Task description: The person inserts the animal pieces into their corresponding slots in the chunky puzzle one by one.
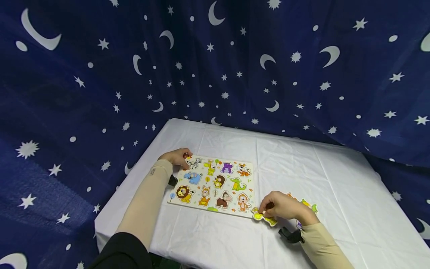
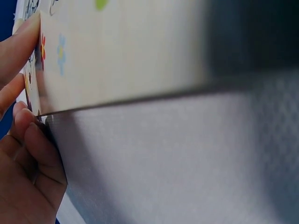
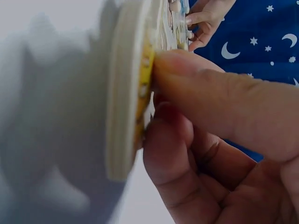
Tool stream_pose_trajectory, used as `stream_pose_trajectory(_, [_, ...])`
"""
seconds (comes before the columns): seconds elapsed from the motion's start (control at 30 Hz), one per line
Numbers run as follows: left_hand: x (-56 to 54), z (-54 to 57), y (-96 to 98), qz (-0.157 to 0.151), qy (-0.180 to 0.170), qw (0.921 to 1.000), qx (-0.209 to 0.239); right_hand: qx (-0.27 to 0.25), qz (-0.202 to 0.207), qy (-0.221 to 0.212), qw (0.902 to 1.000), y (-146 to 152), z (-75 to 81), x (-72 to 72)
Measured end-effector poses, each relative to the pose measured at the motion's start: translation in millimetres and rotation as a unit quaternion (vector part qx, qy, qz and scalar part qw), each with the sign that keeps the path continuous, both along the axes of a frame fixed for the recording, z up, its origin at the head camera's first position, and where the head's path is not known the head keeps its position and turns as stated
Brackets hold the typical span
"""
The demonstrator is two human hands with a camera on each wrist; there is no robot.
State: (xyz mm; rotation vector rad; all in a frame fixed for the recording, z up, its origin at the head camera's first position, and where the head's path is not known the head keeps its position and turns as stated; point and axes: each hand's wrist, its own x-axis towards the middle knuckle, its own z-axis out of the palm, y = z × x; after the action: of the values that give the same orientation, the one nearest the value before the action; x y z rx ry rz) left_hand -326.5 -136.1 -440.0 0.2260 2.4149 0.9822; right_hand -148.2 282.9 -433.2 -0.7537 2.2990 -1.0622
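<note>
A wooden animal puzzle board (image 1: 198, 207) lies on the table. My left hand (image 1: 176, 157) holds its far left corner; in the left wrist view the thumb (image 2: 21, 46) lies on the printed face and the other fingers are at the edge. Just off the board's near right corner, my right hand (image 1: 280, 205) pinches a yellow giraffe puzzle piece (image 1: 270, 221). The right wrist view shows that piece's pale wooden edge (image 3: 124, 93) close up, with thumb and fingers against its yellow face.
Beyond and under the right hand lie more puzzle pieces, partly hidden: a green one (image 1: 314, 207), an orange one and a purple one (image 1: 298, 224). A white cloth (image 1: 285, 160) covers the table. A dark blue curtain (image 1: 201, 56) with moons and stars hangs around it.
</note>
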Motion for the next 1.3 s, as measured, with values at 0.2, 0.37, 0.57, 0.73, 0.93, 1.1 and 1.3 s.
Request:
stream_pose_trajectory(0.2, [1.0, 0.5, 0.0, -0.004, 0.006, 1.0, -0.001, -0.003, -0.011, 0.031, 0.9995, -10, -0.4, -4.0])
stream_pose_trajectory(0.37, [0.5, 0.0, 0.0, -0.001, 0.001, 1.0, 0.003, -0.005, -0.022, 0.049, 0.9985, -17, -2.4, -10.2])
stream_pose_trajectory(0.57, [-0.7, -1.3, -0.4, 0.005, -0.005, 0.9999, 0.009, 0.006, -0.033, 0.071, 0.9969, -24, -4.2, -19.5])
stream_pose_trajectory(0.73, [-1.3, -3.0, -0.4, 0.009, -0.002, 0.9999, 0.006, -0.006, -0.037, 0.078, 0.9962, -34, -1.3, -25.7])
stream_pose_trajectory(0.93, [-1.0, -4.4, -0.3, 0.008, -0.002, 0.9999, 0.008, -0.021, -0.045, 0.079, 0.9956, -46, 1.4, -32.9])
stream_pose_trajectory(1.1, [0.4, -2.9, -0.3, 0.007, 0.0, 1.0, 0.004, -0.042, -0.058, 0.065, 0.9953, -54, 3.1, -38.5])
stream_pose_trajectory(1.3, [1.6, -2.3, -0.8, 0.002, 0.008, 1.0, -0.004, -0.041, -0.062, 0.069, 0.9949, -64, 2.1, -46.6])
